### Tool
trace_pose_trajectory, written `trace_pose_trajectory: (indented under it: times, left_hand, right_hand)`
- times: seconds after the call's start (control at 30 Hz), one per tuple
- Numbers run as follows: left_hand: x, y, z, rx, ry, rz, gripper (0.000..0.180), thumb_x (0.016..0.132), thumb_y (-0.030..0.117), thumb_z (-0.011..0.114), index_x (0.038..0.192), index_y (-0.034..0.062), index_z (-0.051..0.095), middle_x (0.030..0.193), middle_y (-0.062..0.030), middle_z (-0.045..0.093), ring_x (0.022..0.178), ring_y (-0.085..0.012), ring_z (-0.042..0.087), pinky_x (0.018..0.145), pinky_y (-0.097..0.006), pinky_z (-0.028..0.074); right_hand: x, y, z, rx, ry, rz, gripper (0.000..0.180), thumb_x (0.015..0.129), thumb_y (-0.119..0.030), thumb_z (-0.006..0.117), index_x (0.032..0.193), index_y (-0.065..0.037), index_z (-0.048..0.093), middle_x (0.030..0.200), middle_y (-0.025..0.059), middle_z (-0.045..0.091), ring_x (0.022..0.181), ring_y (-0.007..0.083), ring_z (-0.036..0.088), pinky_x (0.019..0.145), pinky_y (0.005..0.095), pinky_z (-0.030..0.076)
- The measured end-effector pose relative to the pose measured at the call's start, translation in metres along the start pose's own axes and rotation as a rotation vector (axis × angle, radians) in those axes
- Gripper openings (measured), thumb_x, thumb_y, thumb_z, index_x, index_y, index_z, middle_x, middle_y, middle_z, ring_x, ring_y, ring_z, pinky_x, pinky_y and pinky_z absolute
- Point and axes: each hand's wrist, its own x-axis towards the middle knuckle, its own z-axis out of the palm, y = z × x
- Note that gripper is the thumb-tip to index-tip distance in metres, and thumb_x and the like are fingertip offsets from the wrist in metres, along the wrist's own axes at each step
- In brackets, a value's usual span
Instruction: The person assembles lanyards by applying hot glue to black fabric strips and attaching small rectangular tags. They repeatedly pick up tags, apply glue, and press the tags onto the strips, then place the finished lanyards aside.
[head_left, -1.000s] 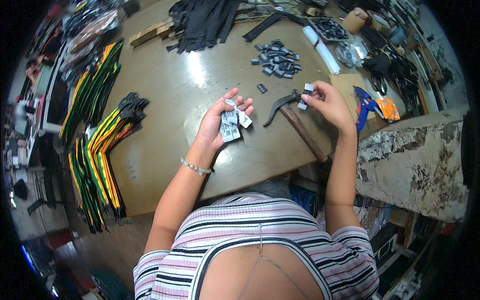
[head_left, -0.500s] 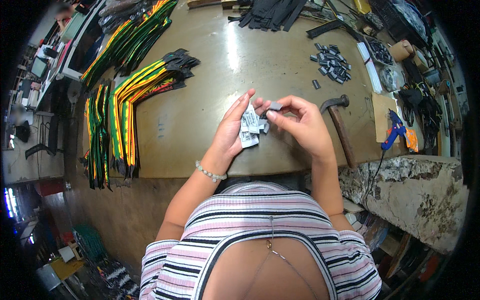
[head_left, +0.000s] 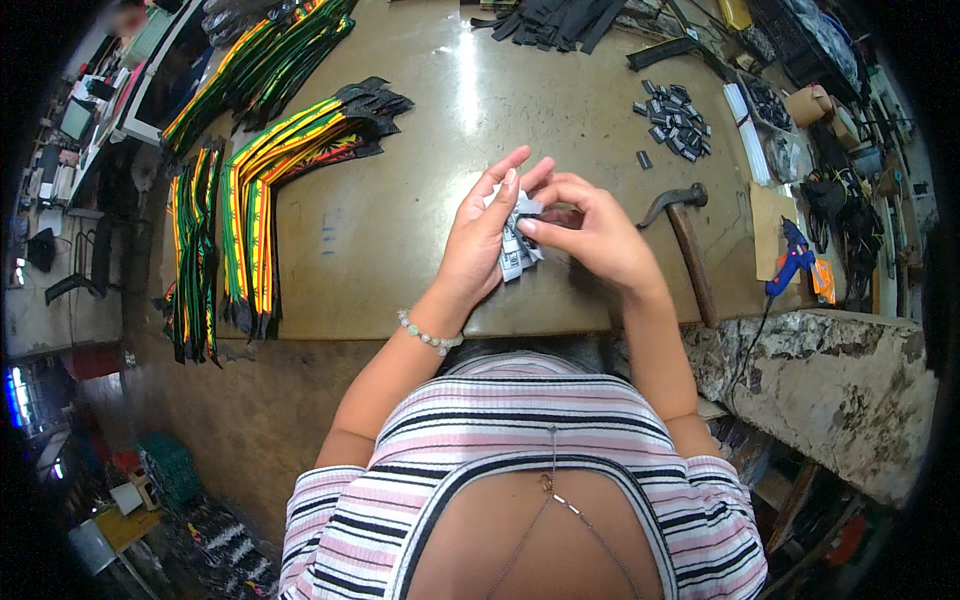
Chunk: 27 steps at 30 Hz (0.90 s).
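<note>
My left hand (head_left: 484, 230) is closed around several small white printed labels (head_left: 513, 256), its thumb lying over them. Against that bunch, my right hand (head_left: 590, 230) pinches with thumb and forefinger at a small grey folded label at its upper right side. Exactly what sits between the right fingertips is partly hidden. Both hands are over the near middle of the brown table (head_left: 400, 250). Off to the right lies a hammer (head_left: 688, 255) with a wooden handle. Beyond it is a heap of small dark folded tabs (head_left: 678, 122), with one loose tab (head_left: 644, 159) below.
Stacked yellow, green, red and black patterned strips (head_left: 255, 220) cover the table's left side. Black strips (head_left: 555, 22) lie at the far edge. At right are a blue glue gun (head_left: 793, 255) on brown card, a white bundle (head_left: 743, 130) and a rough stone ledge (head_left: 820, 370).
My right hand has come in against the labels in the left hand; the grey piece it held apart is now at the bunch. The left hand has risen slightly. The view has shifted a little.
</note>
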Motion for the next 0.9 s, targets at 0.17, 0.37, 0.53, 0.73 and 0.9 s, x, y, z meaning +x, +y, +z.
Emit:
trace_pose_trajectory:
  times: [0.17,0.37,0.53,0.73,0.9]
  left_hand:
    - [0.001,-0.007,-0.007,-0.162,0.021,-0.014,0.052,0.106,0.028,0.045,0.150,0.0055,0.031,0.152,-0.0162,0.040,0.128,-0.0256,0.052,0.104,-0.040,0.049]
    - [-0.009,-0.005,-0.022,-0.213,-0.020,-0.132,0.047,0.105,0.015,0.047,0.150,0.0059,0.033,0.135,-0.0098,0.054,0.114,-0.0167,0.060,0.094,-0.032,0.054]
    - [-0.013,-0.005,-0.018,-0.060,0.089,-0.112,0.040,0.104,0.013,0.048,0.143,0.0016,0.044,0.123,-0.0089,0.062,0.103,-0.0132,0.064,0.086,-0.030,0.056]
    - [-0.016,0.003,-0.020,-0.009,0.049,-0.116,0.036,0.104,0.013,0.049,0.138,0.0015,0.047,0.124,-0.0108,0.062,0.106,-0.0164,0.066,0.088,-0.034,0.058]
    - [-0.018,-0.001,-0.015,-0.126,0.118,-0.095,0.038,0.104,0.012,0.049,0.140,0.0023,0.044,0.124,-0.0130,0.062,0.109,-0.0220,0.066,0.089,-0.037,0.058]
  right_hand:
    - [0.005,0.020,0.017,0.201,0.079,0.110,0.025,0.085,-0.005,0.076,0.106,0.002,0.065,0.094,0.0049,0.066,0.084,0.0100,0.064,0.075,0.0243,0.053]
    - [0.005,0.015,0.009,0.330,0.254,0.113,0.033,0.087,-0.001,0.072,0.119,0.002,0.063,0.100,0.0047,0.068,0.090,0.0094,0.064,0.083,0.0226,0.052]
    - [0.004,0.019,0.006,0.261,0.321,0.121,0.023,0.089,-0.005,0.072,0.109,0.003,0.065,0.102,0.0048,0.069,0.093,0.0095,0.064,0.087,0.0228,0.050]
    - [0.004,0.022,-0.003,0.421,0.312,0.063,0.021,0.091,-0.004,0.070,0.109,0.004,0.063,0.101,0.0061,0.069,0.089,0.0101,0.066,0.080,0.0240,0.053]
    - [-0.004,0.020,-0.009,0.682,0.195,0.211,0.022,0.090,-0.002,0.069,0.110,0.003,0.062,0.101,0.0085,0.069,0.090,0.0134,0.067,0.079,0.0269,0.055]
